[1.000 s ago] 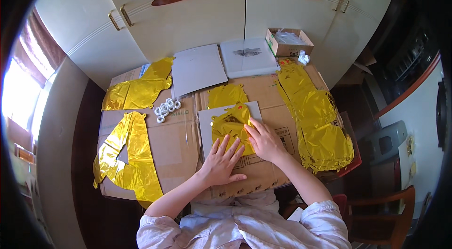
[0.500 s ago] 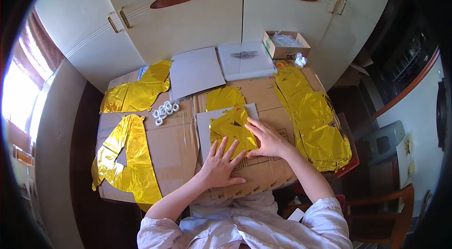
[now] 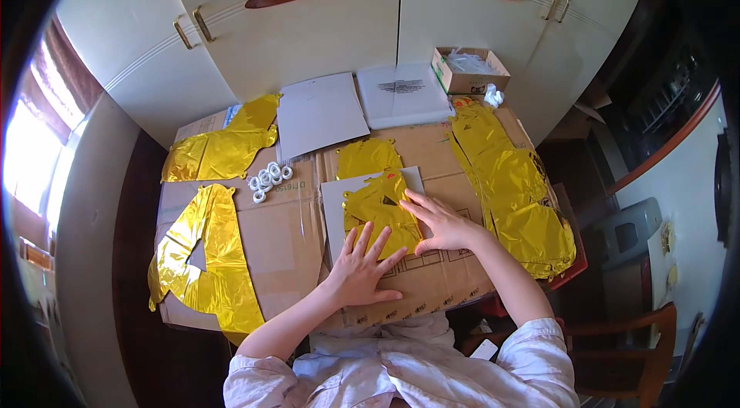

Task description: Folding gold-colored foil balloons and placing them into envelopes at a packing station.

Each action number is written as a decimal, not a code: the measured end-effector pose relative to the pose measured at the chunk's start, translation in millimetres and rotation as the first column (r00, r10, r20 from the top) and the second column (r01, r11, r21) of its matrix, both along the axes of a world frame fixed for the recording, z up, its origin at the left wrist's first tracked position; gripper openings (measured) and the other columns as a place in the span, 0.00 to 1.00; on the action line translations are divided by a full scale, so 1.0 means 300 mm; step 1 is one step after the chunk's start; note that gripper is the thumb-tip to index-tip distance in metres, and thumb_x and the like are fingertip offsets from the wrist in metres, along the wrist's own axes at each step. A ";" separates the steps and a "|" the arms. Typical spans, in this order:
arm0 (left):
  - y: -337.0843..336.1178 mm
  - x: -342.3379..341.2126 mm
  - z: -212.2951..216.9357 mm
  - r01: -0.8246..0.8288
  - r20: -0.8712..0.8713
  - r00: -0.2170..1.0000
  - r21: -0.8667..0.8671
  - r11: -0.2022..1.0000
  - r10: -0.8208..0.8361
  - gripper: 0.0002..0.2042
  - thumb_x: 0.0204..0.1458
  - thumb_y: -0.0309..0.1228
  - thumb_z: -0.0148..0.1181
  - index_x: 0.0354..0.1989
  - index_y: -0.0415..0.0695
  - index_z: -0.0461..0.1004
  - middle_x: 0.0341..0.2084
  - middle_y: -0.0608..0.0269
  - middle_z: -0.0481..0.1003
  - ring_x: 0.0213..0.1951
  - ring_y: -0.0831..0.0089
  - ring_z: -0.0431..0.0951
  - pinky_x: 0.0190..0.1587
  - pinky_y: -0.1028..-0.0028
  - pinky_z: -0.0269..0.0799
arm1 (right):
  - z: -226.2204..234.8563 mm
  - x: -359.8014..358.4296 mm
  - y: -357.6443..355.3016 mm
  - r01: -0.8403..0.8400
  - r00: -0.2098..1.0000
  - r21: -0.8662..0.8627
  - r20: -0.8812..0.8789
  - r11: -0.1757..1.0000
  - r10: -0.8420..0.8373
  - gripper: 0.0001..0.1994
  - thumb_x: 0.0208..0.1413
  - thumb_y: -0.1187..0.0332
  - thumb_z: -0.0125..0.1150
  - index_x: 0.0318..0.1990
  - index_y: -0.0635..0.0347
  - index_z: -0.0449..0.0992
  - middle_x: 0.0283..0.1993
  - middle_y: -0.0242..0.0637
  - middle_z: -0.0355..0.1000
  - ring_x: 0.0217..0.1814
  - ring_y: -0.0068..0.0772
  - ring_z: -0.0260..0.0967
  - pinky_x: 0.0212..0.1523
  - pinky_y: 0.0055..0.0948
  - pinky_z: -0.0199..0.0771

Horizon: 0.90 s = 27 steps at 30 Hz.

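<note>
A folded gold foil balloon lies flat on a pale grey card in front of me. My left hand rests palm down at its near edge, fingers spread over the foil. From the right side my right hand lies against the folded balloon, its fingers apart and fingertips on the edge. Neither hand grips anything. Just beyond the card, another piece of gold foil shows, partly covered by it.
Flat gold foil balloons lie at the left, far left and right of the cardboard-covered table. White rings, grey cards, a clear plastic packet and a small box are farther back.
My right hand has shifted slightly to the right, with its thumb drawn back along the foil's edge. The left hand stays nearly in place.
</note>
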<state>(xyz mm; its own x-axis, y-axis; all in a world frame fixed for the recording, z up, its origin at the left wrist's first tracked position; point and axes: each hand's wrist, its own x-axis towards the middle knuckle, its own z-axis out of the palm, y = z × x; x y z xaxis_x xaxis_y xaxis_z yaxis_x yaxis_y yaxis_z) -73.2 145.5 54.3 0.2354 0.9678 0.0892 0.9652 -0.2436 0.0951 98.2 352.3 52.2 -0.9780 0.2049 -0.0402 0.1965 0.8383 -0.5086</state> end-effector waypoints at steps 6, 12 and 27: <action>-0.001 0.001 0.003 0.004 -0.019 1.000 0.020 1.000 -0.004 0.41 0.47 0.72 0.45 0.68 0.66 0.58 0.67 0.44 0.54 0.67 0.36 0.50 0.65 0.40 0.45 | 0.004 0.001 -0.006 -0.008 1.000 -0.030 0.019 1.000 0.009 0.49 0.48 0.56 0.70 0.73 0.52 0.43 0.76 0.47 0.36 0.78 0.47 0.35 0.74 0.44 0.42; 0.000 0.003 0.005 -0.004 -0.018 1.000 -0.006 1.000 0.004 0.41 0.47 0.72 0.45 0.69 0.66 0.57 0.67 0.45 0.53 0.68 0.37 0.49 0.66 0.41 0.42 | -0.035 0.007 -0.017 0.067 0.992 -0.015 -0.108 0.998 -0.068 0.44 0.54 0.63 0.63 0.73 0.53 0.41 0.76 0.43 0.39 0.76 0.46 0.43 0.72 0.43 0.48; -0.001 0.002 0.012 0.000 -0.014 1.000 -0.017 1.000 0.000 0.42 0.46 0.72 0.46 0.69 0.67 0.57 0.67 0.44 0.53 0.68 0.36 0.49 0.66 0.40 0.44 | -0.036 -0.112 0.023 0.260 0.949 0.389 -0.270 0.884 -0.161 0.20 0.58 0.61 0.57 0.58 0.51 0.73 0.62 0.27 0.69 0.59 0.33 0.64 0.56 0.38 0.64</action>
<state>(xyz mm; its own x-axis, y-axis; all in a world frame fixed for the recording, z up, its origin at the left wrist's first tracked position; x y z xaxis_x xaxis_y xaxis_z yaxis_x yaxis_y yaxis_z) -72.6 145.1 57.9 0.2364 0.9691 0.0700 0.9665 -0.2420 0.0857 64.6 359.1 41.5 -0.8823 0.3560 0.3080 0.3154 0.9327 -0.1746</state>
